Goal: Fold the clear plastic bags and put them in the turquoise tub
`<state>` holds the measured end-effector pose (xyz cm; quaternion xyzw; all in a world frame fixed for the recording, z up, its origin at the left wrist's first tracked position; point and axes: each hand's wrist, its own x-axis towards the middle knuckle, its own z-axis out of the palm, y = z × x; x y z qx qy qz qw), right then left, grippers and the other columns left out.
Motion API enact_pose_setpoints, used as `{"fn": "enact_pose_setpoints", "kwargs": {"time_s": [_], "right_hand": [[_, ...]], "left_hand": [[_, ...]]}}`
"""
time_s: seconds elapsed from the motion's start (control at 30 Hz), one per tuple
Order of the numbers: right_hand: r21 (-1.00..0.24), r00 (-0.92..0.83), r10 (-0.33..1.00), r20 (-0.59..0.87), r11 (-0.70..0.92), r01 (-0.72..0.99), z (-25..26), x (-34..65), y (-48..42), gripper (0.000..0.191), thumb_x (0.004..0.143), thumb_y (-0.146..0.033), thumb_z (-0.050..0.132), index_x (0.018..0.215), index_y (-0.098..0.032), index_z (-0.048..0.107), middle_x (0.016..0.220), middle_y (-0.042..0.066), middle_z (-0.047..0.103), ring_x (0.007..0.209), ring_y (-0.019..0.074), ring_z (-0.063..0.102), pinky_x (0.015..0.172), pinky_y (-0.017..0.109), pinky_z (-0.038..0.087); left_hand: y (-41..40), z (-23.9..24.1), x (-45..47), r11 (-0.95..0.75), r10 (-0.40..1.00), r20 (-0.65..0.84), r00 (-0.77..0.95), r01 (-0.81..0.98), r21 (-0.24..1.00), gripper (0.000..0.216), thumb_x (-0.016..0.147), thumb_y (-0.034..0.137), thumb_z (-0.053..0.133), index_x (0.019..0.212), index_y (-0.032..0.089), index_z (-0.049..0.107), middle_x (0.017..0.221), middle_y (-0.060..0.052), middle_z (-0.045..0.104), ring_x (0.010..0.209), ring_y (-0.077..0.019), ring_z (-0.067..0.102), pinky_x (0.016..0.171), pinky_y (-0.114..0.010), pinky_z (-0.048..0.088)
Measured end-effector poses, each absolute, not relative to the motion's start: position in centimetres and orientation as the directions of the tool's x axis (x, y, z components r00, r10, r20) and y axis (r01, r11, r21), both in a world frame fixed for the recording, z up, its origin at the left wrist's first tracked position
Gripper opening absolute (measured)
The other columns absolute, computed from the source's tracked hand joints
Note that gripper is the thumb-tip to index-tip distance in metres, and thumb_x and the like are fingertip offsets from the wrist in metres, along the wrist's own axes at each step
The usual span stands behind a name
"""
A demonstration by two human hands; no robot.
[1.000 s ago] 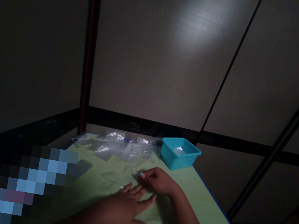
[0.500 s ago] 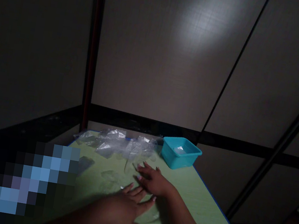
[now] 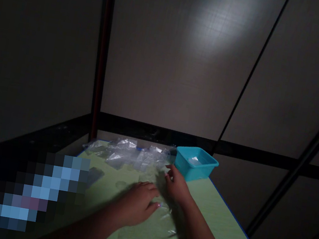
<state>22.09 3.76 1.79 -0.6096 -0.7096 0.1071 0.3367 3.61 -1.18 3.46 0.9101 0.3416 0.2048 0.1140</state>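
A thin clear plastic sheet [image 3: 156,227] with rounded outlines lies flat on the pale green table [image 3: 220,231]. My left hand [image 3: 141,202] rests over it, palm down, the fingers bent and the thumb held apart. Farther forward, my right hand [image 3: 177,185] hovers just left of the turquoise basin [image 3: 196,172], casting a shadow on the table. Its fingers curve with a gap to the thumb, and I see nothing between them. Much of the sheet's far part is hidden by my left hand.
Crumpled clear plastic bags [image 3: 128,157] are heaped along the far table edge. Something whitish sits inside the basin. A small dark flat piece [image 3: 95,177] lies at the left side. Panelled walls [image 3: 166,76] stand close behind and to the left.
My right hand has lifted off the plastic and moved forward and right, nearer the basin. My left hand has drawn its spread fingers in, and more of the sheet shows below it.
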Motion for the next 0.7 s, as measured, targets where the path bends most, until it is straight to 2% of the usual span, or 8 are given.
{"fn": "enact_pose_setpoints", "kwargs": {"time_s": [0.07,0.13,0.3,0.37,0.47,0.53,0.6,0.7], "right_hand": [[-0.66,0.03,0.933,0.357,0.229,0.715,2.0,22.2,4.0,0.029,0.082,-0.036,0.037,0.099,-0.016,0.049,0.075,0.005,0.058,0.068,0.0155,0.054,0.063,0.026,0.04],[-0.755,0.01,0.969,0.247,0.187,0.629,2.0,22.3,4.2,0.029,0.083,-0.041,0.033,0.085,-0.016,0.049,0.056,-0.002,0.049,0.05,0.0116,0.047,0.049,0.023,0.036],[-0.803,-0.145,0.988,0.048,0.125,0.583,1.4,21.9,3.7,0.041,0.084,-0.048,0.029,0.065,-0.016,0.048,0.041,-0.006,0.039,0.032,0.0079,0.035,0.038,0.021,0.027],[-0.752,-0.187,0.981,0.047,0.158,0.64,1.2,21.8,3.4,0.037,0.081,-0.046,0.038,0.064,-0.016,0.05,0.043,-0.004,0.045,0.035,0.0078,0.038,0.041,0.021,0.027],[-0.543,-0.183,0.971,0.154,0.238,0.805,1.3,21.7,3.3,0.029,0.077,-0.041,0.049,0.068,-0.014,0.054,0.058,0.002,0.056,0.052,0.0096,0.046,0.05,0.021,0.029],[-0.43,-0.133,0.969,0.21,0.213,0.877,1.5,21.5,3.2,0.026,0.077,-0.04,0.049,0.074,-0.014,0.056,0.069,0.004,0.059,0.06,0.0113,0.048,0.053,0.022,0.03],[-0.398,-0.101,0.963,0.251,0.198,0.896,1.8,21.2,3.2,0.025,0.078,-0.038,0.048,0.078,-0.015,0.057,0.075,0.006,0.059,0.066,0.0128,0.049,0.057,0.022,0.031],[-0.399,-0.157,0.935,0.317,0.281,0.873,1.9,20.7,2.8,0.022,0.077,-0.036,0.05,0.081,-0.015,0.058,0.083,0.007,0.058,0.078,0.0159,0.05,0.067,0.024,0.034]], "left_hand": [[-0.2,2.9,3.2,-0.723,0.687,0.27,0.675,0.6,0.341,0.028,0.085,0.035,0.04,0.102,0.02,0.057,0.103,-0.007,0.057,0.098,-0.0198,0.051,0.089,-0.032,0.037],[0.8,2.1,2.8,-0.737,0.671,0.257,0.696,0.586,0.336,0.033,0.085,0.036,0.04,0.11,0.02,0.054,0.113,-0.007,0.054,0.105,-0.0199,0.048,0.093,-0.031,0.034],[1.9,0.6,2.2,-0.767,0.634,0.209,0.745,0.569,0.297,0.048,0.084,0.043,0.04,0.128,0.022,0.039,0.135,-0.007,0.037,0.125,-0.0215,0.029,0.102,-0.037,0.022],[1.9,0.5,2.2,-0.749,0.654,0.178,0.736,0.596,0.289,0.052,0.082,0.045,0.041,0.13,0.025,0.035,0.138,-0.006,0.03,0.128,-0.0224,0.023,0.103,-0.04,0.019],[1.8,0.6,2.2,-0.68,0.727,0.124,0.676,0.681,0.274,0.057,0.081,0.051,0.041,0.132,0.028,0.03,0.141,-0.008,0.023,0.13,-0.0257,0.016,0.102,-0.046,0.015],[1.8,0.6,2.2,-0.614,0.784,0.093,0.613,0.747,0.255,0.062,0.079,0.055,0.038,0.134,0.027,0.027,0.142,-0.011,0.019,0.13,-0.029,0.012,0.101,-0.051,0.012],[1.9,0.5,2.2,-0.548,0.834,0.079,0.546,0.804,0.232,0.066,0.078,0.059,0.035,0.134,0.025,0.026,0.142,-0.014,0.018,0.13,-0.0319,0.009,0.099,-0.054,0.011],[1.8,0.4,2.3,-0.47,0.882,0.079,0.464,0.863,0.185,0.069,0.078,0.061,0.032,0.134,0.021,0.027,0.14,-0.018,0.02,0.129,-0.0346,0.009,0.097,-0.057,0.009]]}}
